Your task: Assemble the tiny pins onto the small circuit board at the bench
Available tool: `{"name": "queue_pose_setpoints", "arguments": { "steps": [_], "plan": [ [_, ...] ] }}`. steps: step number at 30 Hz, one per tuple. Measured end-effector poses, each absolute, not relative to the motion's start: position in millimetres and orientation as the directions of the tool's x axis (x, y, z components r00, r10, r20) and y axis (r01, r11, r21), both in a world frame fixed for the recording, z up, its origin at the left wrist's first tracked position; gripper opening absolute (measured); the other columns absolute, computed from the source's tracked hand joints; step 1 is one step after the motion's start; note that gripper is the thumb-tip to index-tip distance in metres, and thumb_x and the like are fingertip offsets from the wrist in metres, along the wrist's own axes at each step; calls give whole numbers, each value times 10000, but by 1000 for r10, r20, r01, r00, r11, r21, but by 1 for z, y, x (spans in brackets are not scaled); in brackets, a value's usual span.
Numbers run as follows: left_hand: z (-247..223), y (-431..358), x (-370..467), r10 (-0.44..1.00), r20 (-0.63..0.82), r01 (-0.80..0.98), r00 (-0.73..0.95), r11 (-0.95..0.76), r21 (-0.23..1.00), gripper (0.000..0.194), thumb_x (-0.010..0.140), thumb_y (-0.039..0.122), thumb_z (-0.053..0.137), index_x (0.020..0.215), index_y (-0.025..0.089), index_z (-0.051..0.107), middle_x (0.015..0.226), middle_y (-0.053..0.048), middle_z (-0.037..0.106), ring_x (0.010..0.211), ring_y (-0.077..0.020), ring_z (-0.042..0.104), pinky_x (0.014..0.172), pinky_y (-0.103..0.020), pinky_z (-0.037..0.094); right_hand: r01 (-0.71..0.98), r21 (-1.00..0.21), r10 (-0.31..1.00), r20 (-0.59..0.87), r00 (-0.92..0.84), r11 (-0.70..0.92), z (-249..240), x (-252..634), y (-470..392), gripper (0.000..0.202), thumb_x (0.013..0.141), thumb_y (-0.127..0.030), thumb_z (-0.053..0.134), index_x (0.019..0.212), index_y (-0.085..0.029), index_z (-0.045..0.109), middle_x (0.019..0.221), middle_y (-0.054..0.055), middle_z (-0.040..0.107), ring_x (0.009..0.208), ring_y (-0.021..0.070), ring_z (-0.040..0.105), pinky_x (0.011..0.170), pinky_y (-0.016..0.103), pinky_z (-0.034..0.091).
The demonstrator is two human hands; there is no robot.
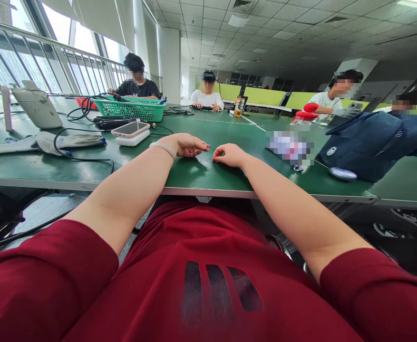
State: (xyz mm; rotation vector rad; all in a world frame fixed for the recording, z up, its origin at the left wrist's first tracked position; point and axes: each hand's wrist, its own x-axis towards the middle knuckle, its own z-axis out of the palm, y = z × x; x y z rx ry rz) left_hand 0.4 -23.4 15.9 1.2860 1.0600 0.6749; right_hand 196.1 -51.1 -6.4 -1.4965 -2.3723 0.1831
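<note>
My left hand point(190, 145) is held low over the green table point(190, 178) near its front edge, a pale band around its wrist. Its thumb and index finger come together at a small dark spot, too tiny to name. Facing it, a short gap away, my right hand point(228, 156) rests by the tabletop with thumb and fingertips pinched. Whatever lies in that pinch, if anything, is too small to make out. Left of my left hand, a phone in a pink case point(130, 128) lies on a white case point(132, 138).
Behind the phone stand a green basket point(130, 110) with cables and a white device point(37, 107). Gloves point(69, 141) lie at left. To the right are a blurred packet point(289, 145), a red-lidded jar point(304, 116) and a navy bag point(372, 142). Several people sit around.
</note>
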Motion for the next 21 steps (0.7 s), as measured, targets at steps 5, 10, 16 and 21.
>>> {"name": "queue_pose_setpoints", "arguments": {
  "steps": [5,10,16,21],
  "plan": [
    [15,-23,1,880,-241,149,408,197,969,235,587,24,784,763,123,664,751,-43,664,650,-78,582,579,-175,464,870,-217,890,228,-395,442,-9,195,-48,131,833,-237,599,873,-183,711,886,16,716,807,120,601,724,220,414],
    [15,-23,2,885,-241,161,398,191,968,205,594,30,776,744,122,671,752,-46,664,657,-78,580,590,-177,463,897,-213,907,265,-328,387,-10,196,-48,215,834,-364,611,897,-176,695,883,38,708,784,135,600,707,238,423],
    [14,-21,1,871,-246,178,425,186,966,230,571,26,791,742,124,674,729,-44,664,618,-72,574,556,-168,459,875,-173,872,290,-393,452,-9,194,-50,165,794,-211,642,941,-186,710,946,32,711,864,140,619,789,246,439],
    [14,-21,1,867,-242,188,435,175,966,237,559,37,801,739,125,675,721,-41,672,573,-57,563,517,-157,454,867,-189,870,289,-399,460,-10,193,-49,214,805,-134,585,969,-177,714,950,32,719,888,135,630,810,233,444]
  ]
}}
